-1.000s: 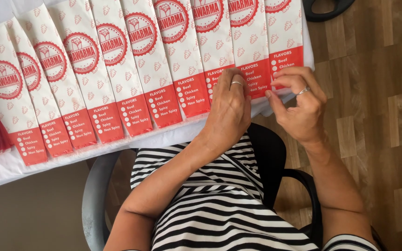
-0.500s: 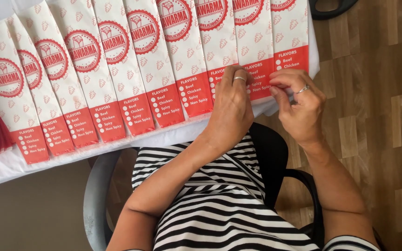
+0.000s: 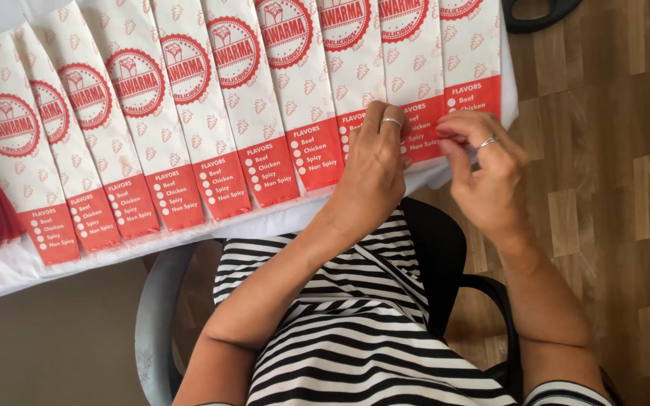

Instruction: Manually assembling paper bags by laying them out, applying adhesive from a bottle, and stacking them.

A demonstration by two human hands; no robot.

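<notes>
Head view, centre right: left hand (image 3: 374,169) flat, fingers together, pressing paper bag (image 3: 423,113) near row's right end. Right hand (image 3: 487,177) now raised, fingertips pinched, apparently on bag's red bottom edge; half a second back, lower. Grip shifting, edge being lifted.

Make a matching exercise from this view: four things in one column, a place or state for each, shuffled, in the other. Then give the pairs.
Things:
1. left hand
2. right hand
3. paper bags
4. chair armrest

Places or states:
A. laid in an overlapping row on the white table
B. black, under the right forearm
C. flat on the red end of a bag, ring on one finger
D. raised beside the last bag, fingertips pinched at its red edge

Pairs: 1-C, 2-D, 3-A, 4-B
</notes>
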